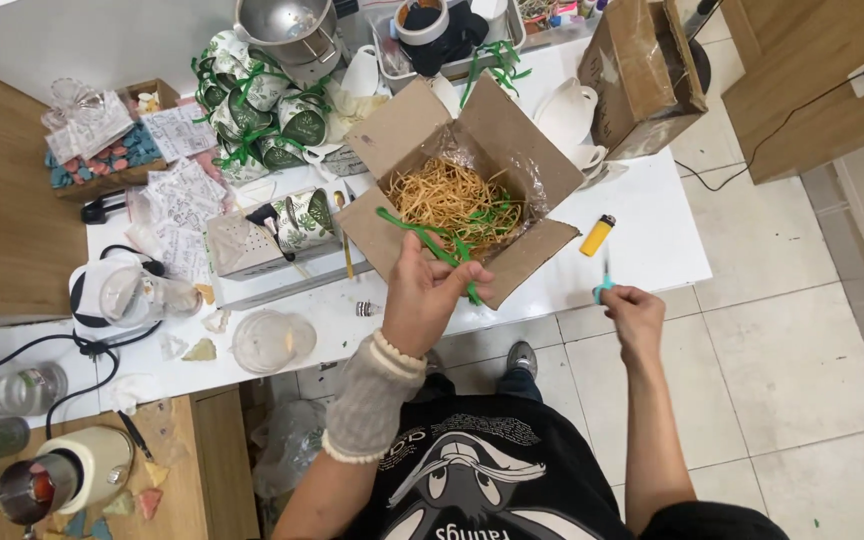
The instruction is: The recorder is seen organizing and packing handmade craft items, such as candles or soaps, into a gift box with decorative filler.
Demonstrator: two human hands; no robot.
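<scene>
1. Left hand [430, 292] is closed around one end of a green ribbon [422, 235], fingers curled tight, right at the near edge of the open cardboard box [407, 130].
2. The ribbon runs from that grip up and left across the box's contents, lying on top of the straw-coloured shredded filling [452, 195].
3. Right hand [634, 312] sits out past the near right edge of the desk [652, 240], above the tiled floor, fingers pinched shut on small scissors with a teal handle [604, 288], blades pointing up and away.
4. Just beyond those scissors, a yellow lighter [597, 235] lies on the desk, near the box's right flap but apart from it.
5. Left of the box, a patterned green-and-white mug [304, 218] rests on a small white box [242, 248].
6. Farther away, a cluster of similar mugs tied with green ribbon [257, 110] crowds the far left of the desk.
7. Far right, a second cardboard box [642, 75] stands tipped, with white ceramic pieces [564, 115] just left of it.
8. Near left, a clear plastic lid [272, 340] lies flat on the desk.
</scene>
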